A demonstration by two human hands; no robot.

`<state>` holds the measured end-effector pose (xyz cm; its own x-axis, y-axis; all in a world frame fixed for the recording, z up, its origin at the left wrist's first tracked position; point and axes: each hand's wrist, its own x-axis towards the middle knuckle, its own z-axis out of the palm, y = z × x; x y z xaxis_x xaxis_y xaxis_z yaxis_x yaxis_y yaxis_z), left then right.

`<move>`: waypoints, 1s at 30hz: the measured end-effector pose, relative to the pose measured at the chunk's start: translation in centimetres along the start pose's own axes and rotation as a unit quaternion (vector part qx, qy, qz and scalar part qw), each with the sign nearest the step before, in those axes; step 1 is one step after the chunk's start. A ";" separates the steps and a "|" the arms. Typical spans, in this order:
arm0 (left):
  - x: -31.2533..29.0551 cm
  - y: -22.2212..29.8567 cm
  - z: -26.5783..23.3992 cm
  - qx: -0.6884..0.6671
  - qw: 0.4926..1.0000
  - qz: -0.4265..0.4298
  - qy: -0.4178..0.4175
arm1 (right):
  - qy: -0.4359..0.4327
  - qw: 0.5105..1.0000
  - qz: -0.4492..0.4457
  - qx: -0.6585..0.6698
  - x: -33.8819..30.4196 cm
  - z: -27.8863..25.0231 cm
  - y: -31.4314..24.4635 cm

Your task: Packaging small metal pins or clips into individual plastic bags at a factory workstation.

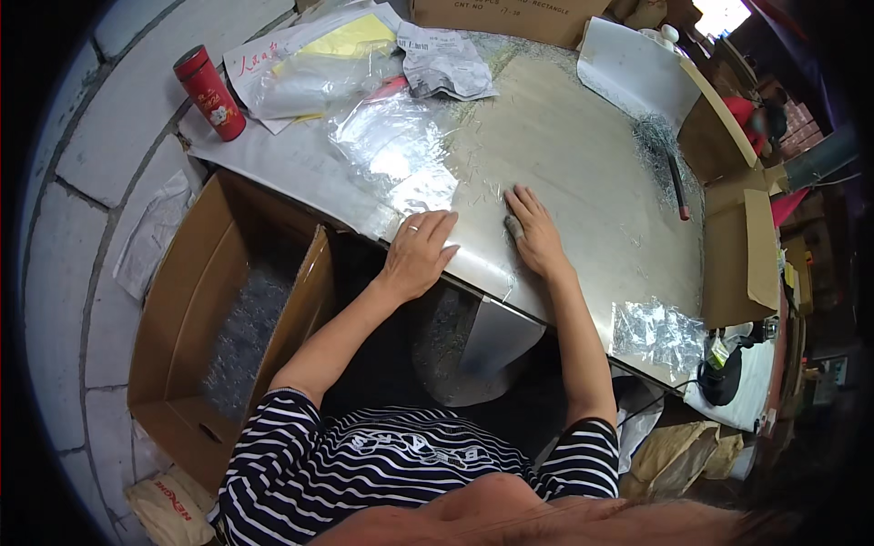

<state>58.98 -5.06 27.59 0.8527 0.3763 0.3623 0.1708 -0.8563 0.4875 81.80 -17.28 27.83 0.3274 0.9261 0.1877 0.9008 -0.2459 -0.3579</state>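
Metal tabletop (592,173) near red-lettered paper (250,68)

Top centre, the carton (501,13) carries two lines of dark Latin capitals and digits. Left of it, the crumpled paper (448,65) bears dark print, its small lines too fine to read. In the upper left, the white sheet (246,77) shows large red Chinese characters, and the red flask (209,94) has pale lettering above a small picture. At bottom centre, white capitals cross the striped shirt (387,466); lower left, red capitals mark the tan bag (164,511).
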 end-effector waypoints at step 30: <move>-4.3 8.6 0.1 -0.439 0.887 -0.137 0.028 | 0.135 0.857 0.153 0.472 -17.5 -4.1 -12.0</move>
<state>56.83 -14.08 30.20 0.8079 0.5668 0.1611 -0.1032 -0.1331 0.9857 66.49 -31.71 32.61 0.6770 0.7274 0.1120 0.1693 -0.0058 -0.9856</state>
